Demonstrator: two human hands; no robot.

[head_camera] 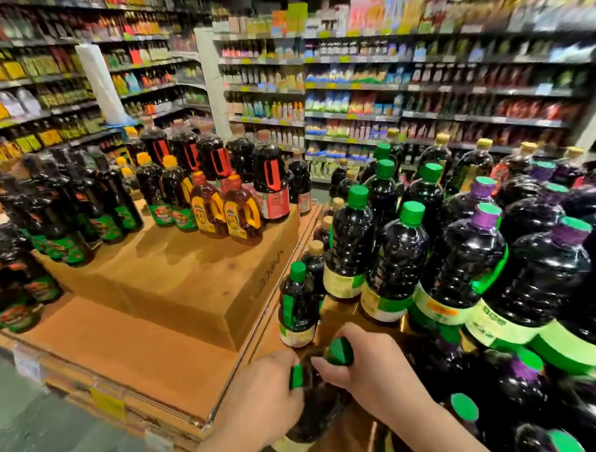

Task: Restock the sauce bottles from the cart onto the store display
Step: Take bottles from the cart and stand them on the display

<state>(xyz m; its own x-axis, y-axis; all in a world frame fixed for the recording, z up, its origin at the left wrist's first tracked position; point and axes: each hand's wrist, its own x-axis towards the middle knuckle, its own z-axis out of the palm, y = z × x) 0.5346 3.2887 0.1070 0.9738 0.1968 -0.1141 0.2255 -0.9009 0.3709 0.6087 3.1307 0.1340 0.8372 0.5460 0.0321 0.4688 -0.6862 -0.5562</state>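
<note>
My left hand (262, 399) grips the neck of a dark sauce bottle with a green cap (297, 376) low in the middle of the view. Right beside it my right hand (362, 372) grips the top of a second dark bottle with a green cap (338, 352). The two bottles' bodies (316, 414) blur together below the hands. Both sit at the near edge of the display (340, 309), where a small green-capped bottle (297, 303) stands just beyond them. Rows of larger dark bottles with green caps (397, 256) and purple caps (473, 253) fill the display to the right.
To the left, cardboard boxes (190, 280) form a stepped platform holding dark bottles (86, 206) and yellow-handled amber bottles (242, 211). A metal-edged cardboard tier (125, 360) lies below it. Stocked store shelves (420, 86) line the back. Grey floor (33, 421) shows at the lower left.
</note>
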